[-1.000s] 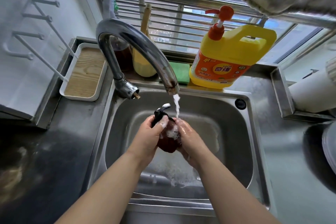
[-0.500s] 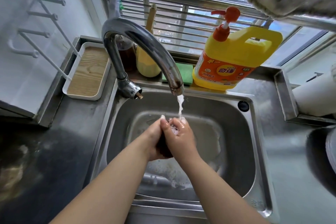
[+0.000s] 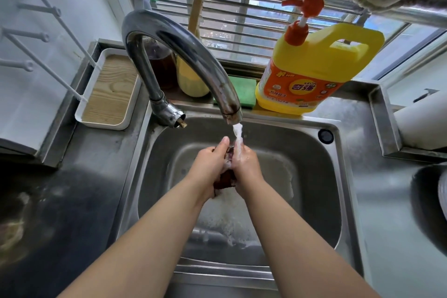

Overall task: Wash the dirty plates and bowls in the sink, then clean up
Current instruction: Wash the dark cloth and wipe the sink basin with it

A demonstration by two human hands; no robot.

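Both my hands are together over the middle of the steel sink (image 3: 338,176), under the running water (image 3: 238,138) from the curved faucet (image 3: 183,48). Between them is a wet dark red cloth (image 3: 223,180), mostly hidden by my palms. My left hand (image 3: 210,164) grips it from the left with one finger raised. My right hand (image 3: 246,167) squeezes it from the right, and the water falls on its fingers. White foam (image 3: 225,215) lies on the sink floor below. No plates or bowls are in the sink.
A yellow detergent jug with a red pump (image 3: 312,75) and a green sponge (image 3: 242,91) stand on the ledge behind the sink. A white tray with a wooden base (image 3: 108,94) sits at back left. Dark round cookware (image 3: 430,205) lies at the right edge.
My hands have closed together round the cloth, hiding most of it, and now hold it directly in the water stream. The view has shifted slightly.
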